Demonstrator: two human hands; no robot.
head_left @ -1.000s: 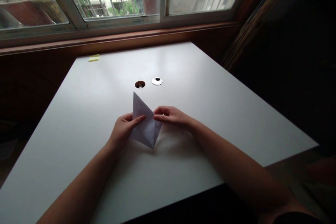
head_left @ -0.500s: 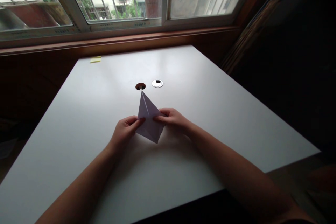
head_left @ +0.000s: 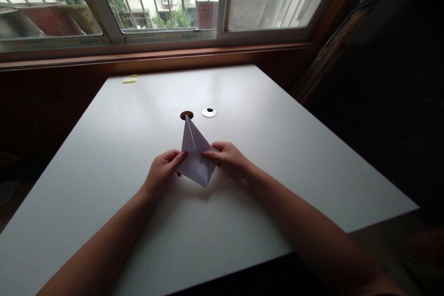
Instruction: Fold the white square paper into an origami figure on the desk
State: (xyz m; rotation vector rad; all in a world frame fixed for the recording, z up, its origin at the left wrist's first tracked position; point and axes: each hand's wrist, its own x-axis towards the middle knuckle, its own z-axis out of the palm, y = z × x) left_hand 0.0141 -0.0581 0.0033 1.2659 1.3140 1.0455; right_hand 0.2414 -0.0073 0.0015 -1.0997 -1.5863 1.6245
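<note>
The left forearm [head_left: 114, 226] is bared and slanted up and inward; the right forearm [head_left: 294, 203] is angled in from the opposite side. The left hand [head_left: 163, 169] and the right hand [head_left: 229, 157] are brought near each other but not joined. Both are closed in a pinch, the left thumb [head_left: 179, 160] being laid on top and pointed inward, the right thumb [head_left: 211, 155] likewise. The fingers [head_left: 170, 153] are curled and partly hidden. Both wrists [head_left: 249, 172] are held nearly straight.

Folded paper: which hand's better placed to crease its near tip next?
Probably the right hand: its thumb lies on the folded paper, closer to the near tip; the left hand pinches the left side.
</note>
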